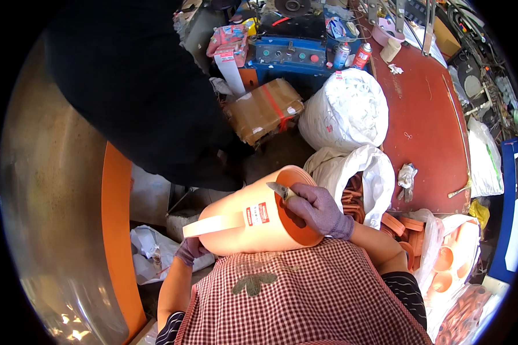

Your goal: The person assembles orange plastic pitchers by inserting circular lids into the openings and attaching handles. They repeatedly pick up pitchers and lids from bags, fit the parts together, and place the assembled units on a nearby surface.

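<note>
A peach-orange plastic pitcher (236, 201) with a strap handle (216, 223) lies on its side across my lap, its wide mouth to the right. A red and white label (258, 214) sticks to its wall. My left hand (191, 250), in a purple-grey glove, holds the pitcher's base end; its fingers are partly hidden beneath. In my gloved right hand (321, 211) is a small knife (280, 190), closed in the fist at the pitcher's mouth. The blade points left over the rim. Contact between blade and rim I cannot make out.
An open white sack (380, 172) of orange pieces stands right of the pitcher, a fuller white sack (342, 112) behind it. A cardboard box (265, 112) lies ahead. Orange parts in plastic bags (443, 259) sit at right. Large dark cloth (138, 86) fills the upper left.
</note>
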The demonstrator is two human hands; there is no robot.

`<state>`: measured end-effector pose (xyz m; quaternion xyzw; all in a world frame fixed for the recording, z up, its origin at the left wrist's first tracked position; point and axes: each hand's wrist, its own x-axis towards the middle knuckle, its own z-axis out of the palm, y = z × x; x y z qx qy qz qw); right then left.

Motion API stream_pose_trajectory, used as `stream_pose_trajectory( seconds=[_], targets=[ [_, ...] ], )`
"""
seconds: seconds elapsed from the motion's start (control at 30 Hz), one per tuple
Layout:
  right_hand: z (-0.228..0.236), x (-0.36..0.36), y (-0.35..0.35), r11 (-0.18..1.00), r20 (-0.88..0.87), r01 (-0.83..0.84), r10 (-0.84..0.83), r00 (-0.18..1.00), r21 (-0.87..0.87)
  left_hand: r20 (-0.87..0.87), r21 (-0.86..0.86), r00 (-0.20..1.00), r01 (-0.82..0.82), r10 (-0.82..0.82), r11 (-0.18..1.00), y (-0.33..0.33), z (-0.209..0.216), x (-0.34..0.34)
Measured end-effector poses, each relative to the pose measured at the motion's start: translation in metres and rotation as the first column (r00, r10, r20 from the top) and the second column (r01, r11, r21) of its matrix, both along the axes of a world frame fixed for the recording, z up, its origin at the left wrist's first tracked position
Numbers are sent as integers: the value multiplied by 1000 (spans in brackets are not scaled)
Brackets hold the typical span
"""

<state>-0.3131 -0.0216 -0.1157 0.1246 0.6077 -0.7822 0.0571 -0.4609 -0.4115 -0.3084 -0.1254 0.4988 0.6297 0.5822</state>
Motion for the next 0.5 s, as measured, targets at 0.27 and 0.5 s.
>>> stream_pose_trajectory(
  seconds=[0.27,0.5],
  targets=[
    [-4,20,-27,910,-524,-103,320,789,402,-98,-56,995,-6,1,998,-37,-36,4],
    [-4,27,-23,965,-303,-214,161,939,-152,-48,-124,993,-114,109,986,-31,5,-17]
  ],
)
